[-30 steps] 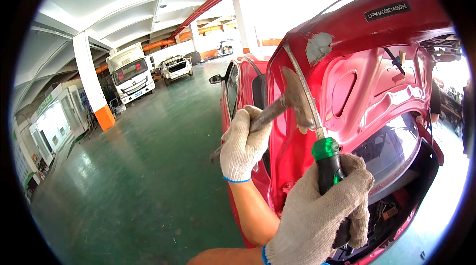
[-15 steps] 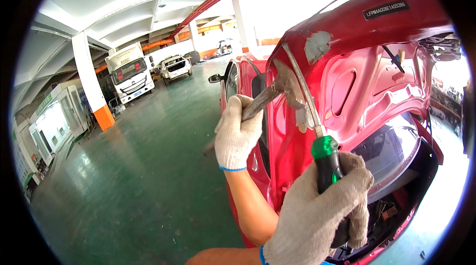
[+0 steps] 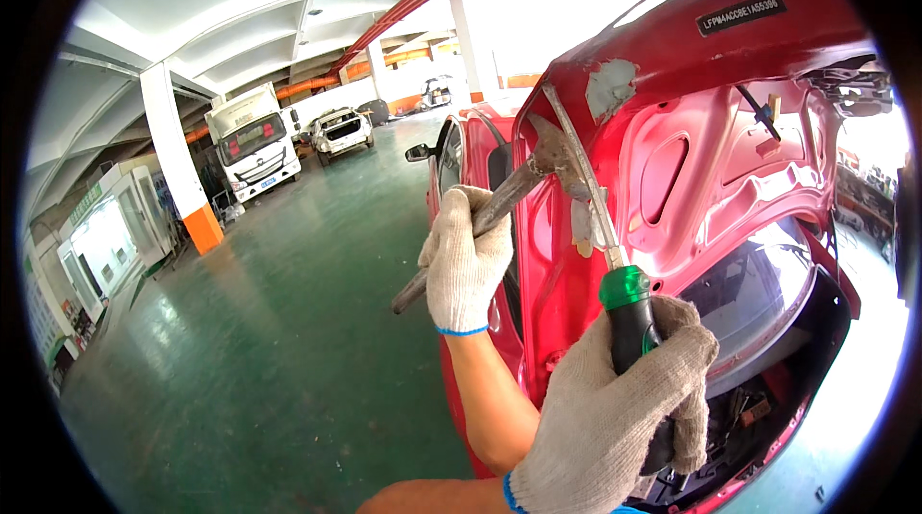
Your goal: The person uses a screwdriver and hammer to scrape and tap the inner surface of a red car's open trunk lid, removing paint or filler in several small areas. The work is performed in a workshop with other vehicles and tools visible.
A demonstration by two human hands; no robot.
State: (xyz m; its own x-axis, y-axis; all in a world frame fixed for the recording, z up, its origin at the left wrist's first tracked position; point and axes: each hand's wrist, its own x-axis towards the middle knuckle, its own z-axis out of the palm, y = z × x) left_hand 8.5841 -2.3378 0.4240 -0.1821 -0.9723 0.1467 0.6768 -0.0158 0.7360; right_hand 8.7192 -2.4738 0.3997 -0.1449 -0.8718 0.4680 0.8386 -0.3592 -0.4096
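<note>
My left hand (image 3: 615,399), in a pale knit glove with a blue cuff, grips a green-and-black screwdriver (image 3: 629,317). Its long metal blade slants up to the edge of a raised red car lid (image 3: 672,62), where the tip lies. Farther away and to the left, my gloved right hand (image 3: 468,259) is closed around the handle of a hammer (image 3: 514,195). The worn hammer head overlaps the blade's left side; whether they touch I cannot tell. A pale bare patch (image 3: 612,88) marks the lid's paint just right of the blade tip.
The red car's body (image 3: 480,134) extends behind the lid, and its open compartment (image 3: 740,408) holds loose items. A white truck (image 3: 254,144) and a damaged white car (image 3: 341,133) stand farther off on the green floor (image 3: 279,341). A white-and-orange pillar (image 3: 178,149) rises at left.
My right hand and the hammer have shifted slightly down and right, and the handle's end shows more clearly. The screwdriver's handle has moved slightly left.
</note>
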